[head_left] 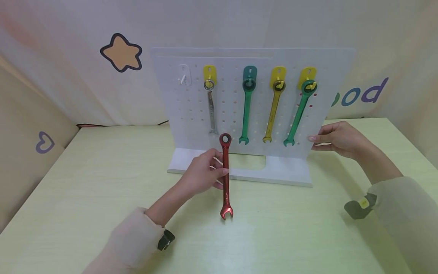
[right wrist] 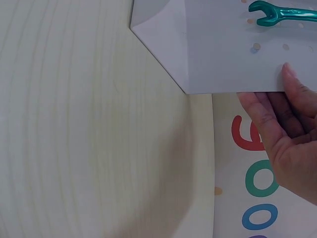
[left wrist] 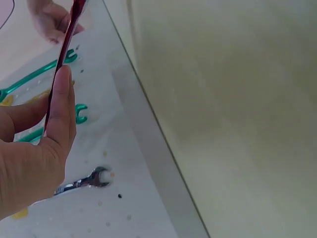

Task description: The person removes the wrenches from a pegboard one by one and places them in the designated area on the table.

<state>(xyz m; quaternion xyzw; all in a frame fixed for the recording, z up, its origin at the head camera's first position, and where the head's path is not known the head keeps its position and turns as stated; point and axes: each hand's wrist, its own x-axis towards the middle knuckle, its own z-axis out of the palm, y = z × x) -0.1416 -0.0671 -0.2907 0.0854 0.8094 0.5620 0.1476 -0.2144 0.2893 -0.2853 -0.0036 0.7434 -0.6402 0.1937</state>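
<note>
My left hand (head_left: 205,173) grips a red combination wrench (head_left: 225,179) by the middle of its shaft and holds it upright, ring end up, in front of a white pegboard (head_left: 191,102). The left wrist view shows the thumb (left wrist: 62,109) pressed along the red wrench (left wrist: 63,54). My right hand (head_left: 328,139) holds the pegboard's right edge low down, with one finger (right wrist: 292,79) on the front of the pegboard (right wrist: 223,49) and the rest at or behind the edge. An empty white hook (head_left: 183,78) sits at the board's top left.
On the pegboard hang a silver wrench (head_left: 211,110), a green wrench (head_left: 247,108), a yellow wrench (head_left: 273,110) and a second green wrench (head_left: 298,114), each from its own hook. The board stands on a pale green table (head_left: 85,182) in front of a printed backdrop.
</note>
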